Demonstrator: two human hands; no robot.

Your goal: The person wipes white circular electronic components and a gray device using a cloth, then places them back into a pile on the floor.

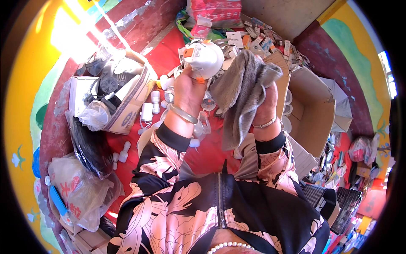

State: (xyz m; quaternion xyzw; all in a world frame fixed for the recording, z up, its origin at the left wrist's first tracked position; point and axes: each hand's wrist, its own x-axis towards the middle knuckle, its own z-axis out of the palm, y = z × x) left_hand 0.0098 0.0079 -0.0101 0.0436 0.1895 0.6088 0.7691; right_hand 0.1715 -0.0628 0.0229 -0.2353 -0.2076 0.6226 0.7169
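Observation:
My left hand [188, 89] grips a white round dome-shaped device [210, 60] with orange labels on it, raised in front of me. Only part of its far side shows. In my right hand [267, 106] is a bunched grey cloth [241, 91], which hangs down in folds and hides most of the fingers. The cloth is close to the right of the device; whether they touch, I cannot tell. Beneath both hands lies a red covering [207, 154] with several white cylindrical fittings [146, 112] on it, to the left of my left wrist.
At the left stands a cardboard box [133, 103] full of mixed dark and white items, with a filled plastic bag [76, 188] nearer me. An open cardboard box [315, 112] is at the right, beside white round pieces. Small packages [268, 42] pile up at the back.

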